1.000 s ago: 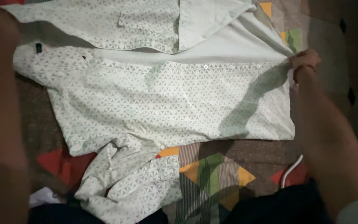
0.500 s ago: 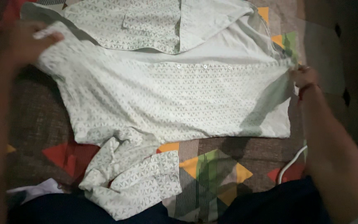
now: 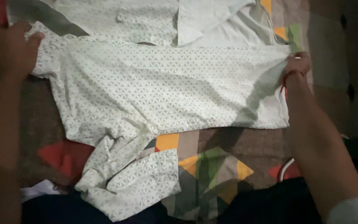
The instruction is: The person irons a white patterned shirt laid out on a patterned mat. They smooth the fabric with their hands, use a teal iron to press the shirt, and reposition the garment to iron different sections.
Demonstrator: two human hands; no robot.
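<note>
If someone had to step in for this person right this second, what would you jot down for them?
Left hand: gripping the collar end of the white patterned shirt, at the left.
Right hand: pinching the shirt's hem end, at the right.
The shirt lies spread sideways on a patterned bedcover, one front panel folded over the body.
Done: that panel is folded in and pulled flat.
Left: the near sleeve lies crumpled towards the person, not yet folded in; a white cable lies by the right arm.
</note>
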